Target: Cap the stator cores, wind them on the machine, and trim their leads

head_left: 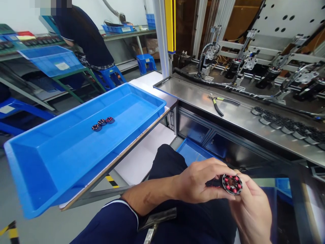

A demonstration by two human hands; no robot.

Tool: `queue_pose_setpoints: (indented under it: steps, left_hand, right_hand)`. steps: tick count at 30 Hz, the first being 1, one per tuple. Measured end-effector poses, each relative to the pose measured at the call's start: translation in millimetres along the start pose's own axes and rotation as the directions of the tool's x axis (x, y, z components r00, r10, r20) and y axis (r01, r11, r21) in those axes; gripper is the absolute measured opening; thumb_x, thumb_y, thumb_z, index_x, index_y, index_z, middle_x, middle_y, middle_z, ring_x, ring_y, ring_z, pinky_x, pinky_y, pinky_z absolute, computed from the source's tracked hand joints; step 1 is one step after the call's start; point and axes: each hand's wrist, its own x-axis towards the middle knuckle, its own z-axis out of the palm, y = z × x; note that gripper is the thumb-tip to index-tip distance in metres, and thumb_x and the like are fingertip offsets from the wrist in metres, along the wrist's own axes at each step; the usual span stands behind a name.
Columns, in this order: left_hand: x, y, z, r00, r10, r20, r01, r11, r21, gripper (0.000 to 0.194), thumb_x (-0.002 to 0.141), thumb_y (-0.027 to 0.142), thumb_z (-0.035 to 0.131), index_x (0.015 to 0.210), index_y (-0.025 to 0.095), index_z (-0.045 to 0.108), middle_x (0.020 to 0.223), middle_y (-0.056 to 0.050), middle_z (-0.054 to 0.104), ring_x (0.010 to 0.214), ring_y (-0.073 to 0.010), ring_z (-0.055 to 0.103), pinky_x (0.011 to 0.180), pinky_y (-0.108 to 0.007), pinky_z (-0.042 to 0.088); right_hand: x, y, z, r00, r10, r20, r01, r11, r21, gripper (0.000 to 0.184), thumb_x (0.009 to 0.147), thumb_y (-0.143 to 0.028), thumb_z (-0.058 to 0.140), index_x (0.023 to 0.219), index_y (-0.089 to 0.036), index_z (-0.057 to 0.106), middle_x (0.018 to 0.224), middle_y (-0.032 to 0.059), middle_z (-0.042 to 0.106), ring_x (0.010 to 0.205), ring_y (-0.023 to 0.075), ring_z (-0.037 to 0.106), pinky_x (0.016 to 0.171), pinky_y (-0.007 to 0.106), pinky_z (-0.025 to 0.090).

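Head camera: the person's two bare hands meet at about four o'clock from the middle of the view, above the lap (pixel 203 220), and between them is a small black ring (pixel 232 184) with red coils set around its inside. The left hand (pixel 194 181) reaches in from the ring's nine o'clock side, its thumb and forefinger pinching that edge. The right hand (pixel 255 208) comes up from the ring's four o'clock side, its thumb and fingers bent against the near edge and pinching it too; how its hidden fingertips sit behind the ring cannot be told. The ring is tilted so that its coiled face shows to the camera.

From the middle of the view, a long blue tray (pixel 68 162) lies toward half past eight. Three similar rings (pixel 102 122) sit in a short line on its floor, at nine o'clock. Between two and three o'clock, pliers (pixel 214 101) with dark and yellow-green handles lie on a metal ledge (pixel 182 93). At three o'clock, rows of dark round parts (pixel 290 127) stand on the same ledge. Near ten o'clock, another person (pixel 86 37) sits on a blue stool (pixel 110 76).
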Motion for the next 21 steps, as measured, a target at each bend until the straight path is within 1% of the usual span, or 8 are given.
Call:
queue_pose_setpoints:
  steps: [4, 9, 13, 15, 17, 18, 19, 21]
  left_hand:
    - [-1, -1, -1.2, 0.999, 0.033, -0.03, -0.034, 0.998, -0.046, 0.041, 0.081, 0.031, 0.077, 0.115, 0.012, 0.062, 0.108, -0.015, 0.072, 0.102, -0.0214, 0.069, 0.091, -0.032, 0.057]
    - [-1, 1, -4.4, 0.999, 0.039, -0.022, -0.041, 0.994, -0.104, 0.035, 0.083, 0.025, 0.075, 0.114, 0.013, 0.064, 0.107, -0.015, 0.07, 0.101, -0.0217, 0.068, 0.092, -0.034, 0.057]
    - [-3, 2, -9.0, 0.999, 0.031, 0.036, -0.023, 0.979, -0.201, 0.02, 0.085, 0.006, 0.06, 0.099, 0.015, 0.07, 0.118, -0.014, 0.063, 0.102, -0.019, 0.067, 0.091, -0.033, 0.057]
    - [-5, 0, -8.3, 0.998, 0.023, 0.051, -0.006, 0.95, -0.313, 0.021, 0.079, 0.004, 0.065, 0.095, 0.016, 0.071, 0.122, -0.013, 0.06, 0.104, -0.0196, 0.066, 0.095, -0.035, 0.055]
    - [-6, -6, -4.0, 0.993, -0.091, 0.074, 0.116, 0.86, -0.497, 0.039, 0.066, 0.011, 0.082, 0.103, 0.018, 0.07, 0.122, -0.011, 0.06, 0.109, -0.0211, 0.065, 0.099, -0.036, 0.053]
    - [-7, -9, -0.6, 0.975, -0.192, 0.115, 0.223, 0.77, -0.598, 0.052, 0.061, 0.019, 0.089, 0.108, 0.019, 0.067, 0.118, -0.01, 0.063, 0.106, -0.0204, 0.066, 0.095, -0.034, 0.054]
    - [-7, -12, 3.2, 0.937, -0.291, 0.193, 0.341, 0.642, -0.687, 0.058, 0.061, 0.03, 0.091, 0.111, 0.018, 0.064, 0.11, -0.01, 0.066, 0.099, -0.0191, 0.068, 0.088, -0.031, 0.056]
    - [-7, -18, 10.7, 0.818, -0.402, 0.412, 0.552, 0.345, -0.759, 0.055, 0.072, 0.054, 0.08, 0.107, 0.015, 0.062, 0.088, -0.008, 0.07, 0.076, -0.0166, 0.071, 0.067, -0.026, 0.056]
  right_hand:
    - [1, -1, 3, 0.999, -0.022, 0.025, 0.022, 1.0, 0.003, 0.022, 0.087, -0.026, 0.069, 0.068, -0.017, 0.065, 0.066, 0.0011, 0.06, 0.058, 0.0093, 0.058, 0.052, 0.018, 0.048]
    - [3, -3, 6, 0.997, -0.07, 0.046, 0.072, 0.996, -0.047, 0.026, 0.089, -0.026, 0.066, 0.066, -0.016, 0.062, 0.064, 0.0007, 0.056, 0.055, 0.0092, 0.055, 0.049, 0.019, 0.047]
    - [3, -9, -1, 0.961, -0.261, 0.092, 0.277, 0.917, -0.286, 0.022, 0.091, -0.018, 0.061, 0.069, -0.017, 0.061, 0.067, 0.0014, 0.057, 0.059, 0.0107, 0.056, 0.05, 0.021, 0.045]
    - [4, -16, -8, 0.889, -0.406, 0.212, 0.458, 0.788, -0.412, 0.013, 0.089, -0.01, 0.06, 0.079, -0.018, 0.063, 0.072, 0.0018, 0.06, 0.065, 0.0121, 0.059, 0.055, 0.023, 0.047]
    - [5, -25, -16, 0.771, -0.499, 0.397, 0.637, 0.595, -0.49, 0.012, 0.087, -0.007, 0.06, 0.089, -0.018, 0.064, 0.077, 0.0025, 0.064, 0.07, 0.0135, 0.063, 0.06, 0.024, 0.051]
    - [5, -29, -19, 0.715, -0.507, 0.482, 0.699, 0.494, -0.517, 0.013, 0.088, -0.007, 0.059, 0.092, -0.018, 0.064, 0.079, 0.0029, 0.066, 0.072, 0.0138, 0.065, 0.062, 0.024, 0.052]
    - [6, -33, -22, 0.672, -0.501, 0.545, 0.738, 0.402, -0.542, 0.012, 0.089, -0.009, 0.058, 0.093, -0.019, 0.065, 0.081, 0.0031, 0.067, 0.073, 0.0137, 0.066, 0.063, 0.024, 0.053]
    - [8, -40, -24, 0.629, -0.489, 0.604, 0.768, 0.266, -0.583, 0.011, 0.093, -0.014, 0.055, 0.095, -0.019, 0.065, 0.082, 0.0036, 0.069, 0.074, 0.0134, 0.068, 0.064, 0.023, 0.054]
